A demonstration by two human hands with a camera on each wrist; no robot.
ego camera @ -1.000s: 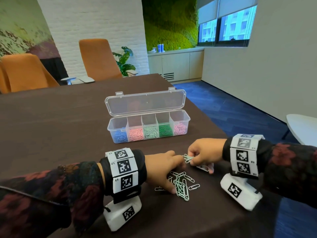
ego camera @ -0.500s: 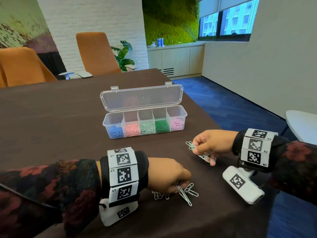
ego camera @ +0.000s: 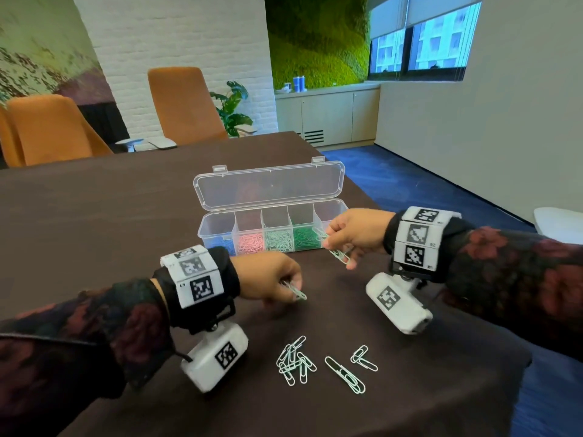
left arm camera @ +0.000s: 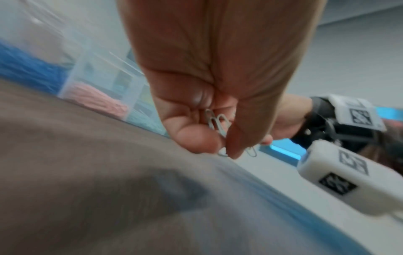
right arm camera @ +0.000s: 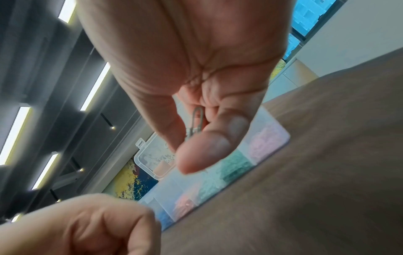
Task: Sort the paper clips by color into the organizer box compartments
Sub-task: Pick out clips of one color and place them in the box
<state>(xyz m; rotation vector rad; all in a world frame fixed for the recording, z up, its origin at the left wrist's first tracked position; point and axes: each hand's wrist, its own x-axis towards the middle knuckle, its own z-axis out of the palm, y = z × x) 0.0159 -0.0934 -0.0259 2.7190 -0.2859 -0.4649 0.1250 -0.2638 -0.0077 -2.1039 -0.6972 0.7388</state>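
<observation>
A: Paper clips, pale mint, lie in a loose scatter on the near part of the dark tabletop, well short of the box. More are held in both hands.

B: What does the left hand do?

A: The left hand hovers above the tabletop, fingers curled, its grip pinching a few pale clips between thumb and fingertips.

B: And the box?

A: The clear organizer box stands beyond the hands with its lid open and upright. From left to right its compartments hold blue, pink, pale mint and dark green clips; the fifth is hidden behind the right hand in the head view, and the right wrist view shows pale pink in it.

B: The right hand?

A: The right hand is raised just in front of the box's right end, its grip closed on another small bunch of pale clips.

B: So which step is this?

A: I judge it the carry: both hands loaded, heading for the box. The next move calls for bringing each bunch over the middle, pale mint compartment, not the dark green one beside it, then loosening the fingers. The scatter remains to be gathered afterwards.
</observation>
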